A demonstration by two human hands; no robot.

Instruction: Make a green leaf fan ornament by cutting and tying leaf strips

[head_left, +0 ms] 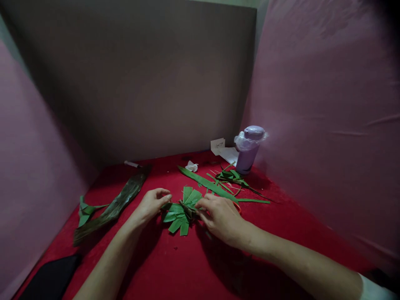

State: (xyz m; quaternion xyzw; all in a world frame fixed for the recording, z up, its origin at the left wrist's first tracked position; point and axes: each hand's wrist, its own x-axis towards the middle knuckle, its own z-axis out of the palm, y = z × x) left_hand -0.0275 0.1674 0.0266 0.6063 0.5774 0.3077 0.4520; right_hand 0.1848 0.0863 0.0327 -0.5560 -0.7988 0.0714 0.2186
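Observation:
A rosette of cut green leaf strips point(176, 216), fanned out like a flower, is at the middle of the red cloth, with a darker rolled or folded piece at its centre. My right hand point(220, 216) reaches in from the right, its thumb and fingers closed on the rosette's right side near the centre. Loosely curved at the left edge is my left hand point(153, 204), thumb and forefinger apart; the thumb is close to a strip, and whether it touches cannot be told. The undersides of both hands are hidden.
Behind lie a long green leaf point(208, 183), leaf scraps point(233, 177), thin sticks point(231, 185) and a crumpled tissue point(191, 166). A purple tumbler point(247, 156) stands back right. A long dark leaf point(121, 204), folded leaf point(85, 211) and black flat object point(51, 277) lie left.

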